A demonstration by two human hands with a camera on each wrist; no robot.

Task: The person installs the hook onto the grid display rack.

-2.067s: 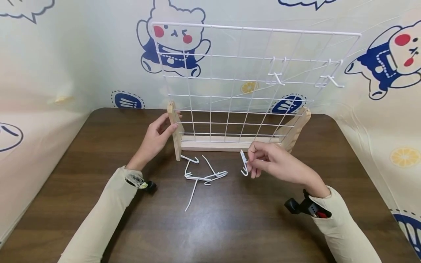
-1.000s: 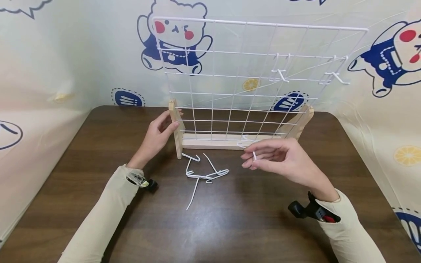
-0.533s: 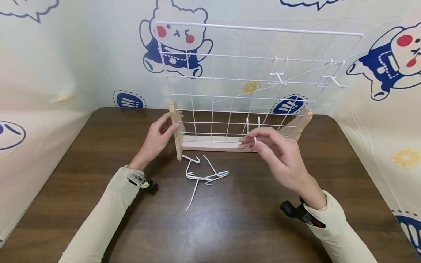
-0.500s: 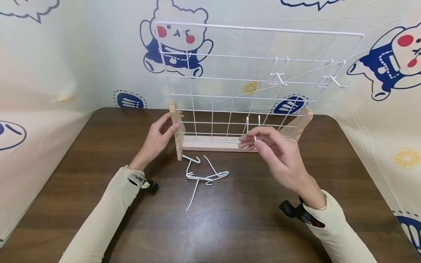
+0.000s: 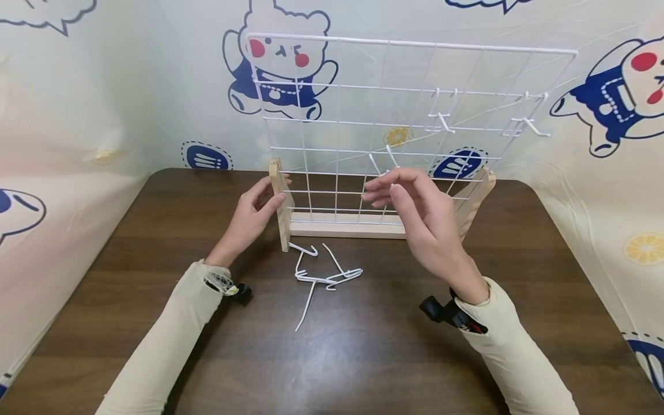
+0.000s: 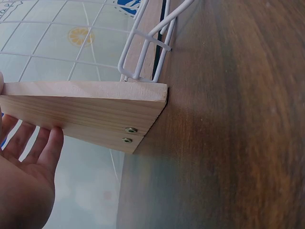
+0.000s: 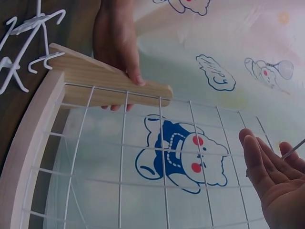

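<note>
A white wire grid (image 5: 337, 123) stands in a wooden base with two side supports. Fingers and thumb of the left hand (image 5: 254, 216) grip the left wooden support (image 5: 280, 202). In front of the grid, the right hand (image 5: 422, 216) pinches a white wire hook (image 5: 374, 163), whose two prongs rise above the fingers; its lower part is mostly hidden by them. Whether the prongs touch the grid I cannot tell. Two similar hooks hang at the grid's upper right, one (image 5: 442, 122) left of the other (image 5: 529, 127).
Several loose white hooks (image 5: 313, 280) lie tangled on the brown table (image 5: 332, 357), just in front of the base's left end. A patterned sheet (image 5: 171, 86) hangs behind and at both sides of the table.
The right hand has lifted the hook from low over the table up to the middle of the grid, turning its prongs upward. The left hand has stayed on the support.
</note>
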